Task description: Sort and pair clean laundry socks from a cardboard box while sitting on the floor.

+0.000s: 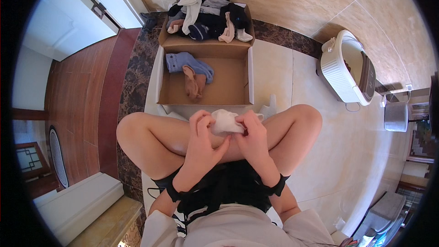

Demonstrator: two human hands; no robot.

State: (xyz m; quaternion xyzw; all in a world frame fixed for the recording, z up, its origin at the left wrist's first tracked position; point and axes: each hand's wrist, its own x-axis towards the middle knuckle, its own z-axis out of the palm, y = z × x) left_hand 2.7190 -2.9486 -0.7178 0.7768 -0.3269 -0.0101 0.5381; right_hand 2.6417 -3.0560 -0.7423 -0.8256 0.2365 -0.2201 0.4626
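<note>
A white sock [224,122], bunched up, is held between both hands above my crossed legs. My left hand [204,137] pinches its left side, while my right hand [252,135] grips the right side with thumb and fingers. Just beyond them sits an open cardboard box [226,75]. Inside its left half lie a blue pair of socks [188,64] and a brown-pink sock [194,84]. Behind, the box's other section [205,43] holds a heap of loose socks [212,17] in black, white, grey and beige.
A white foot-bath tub [346,68] stands by the tiled wall at the right. At the left are a white door [72,17] and a wooden floor [79,99]. Something dark [148,21] lies near the door frame. A grey bin-like container [396,116] is at far right.
</note>
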